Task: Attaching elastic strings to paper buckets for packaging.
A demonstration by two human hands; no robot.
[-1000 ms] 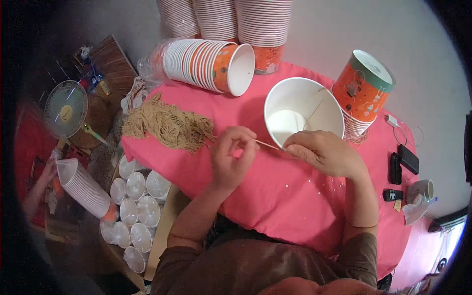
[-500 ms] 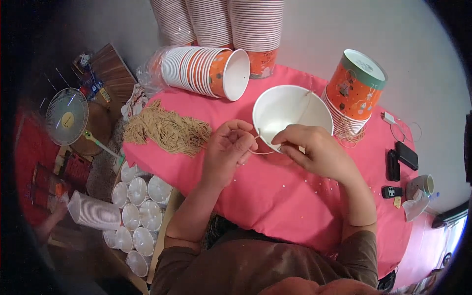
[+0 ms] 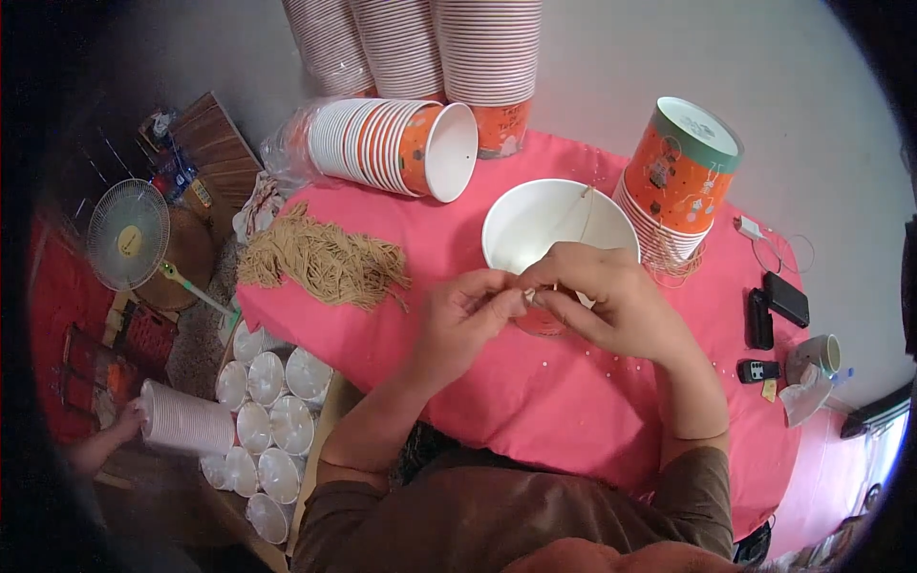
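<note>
A white-lined paper bucket stands on the table in front of me, its mouth tipped toward me. A thin tan cord hangs inside from its far rim. At the near rim my left hand pinches a small pale end of cord between thumb and forefinger. My right hand closes on the same bit from the other side, so the fingertips almost meet. Both hands hide most of the near rim, and the exact shape of the cord end is too small to tell.
A heap of tan cords lies at left. Nested buckets lie behind it, with tall stacks beyond. Upturned orange buckets stand at right, near a black phone and a cup. Another person's hand touches a white stack.
My left hand has moved right to meet the right hand at the near rim. The cord loop that hung between them has drawn in. At far left, the other person's hand has shifted the white stack slightly.
</note>
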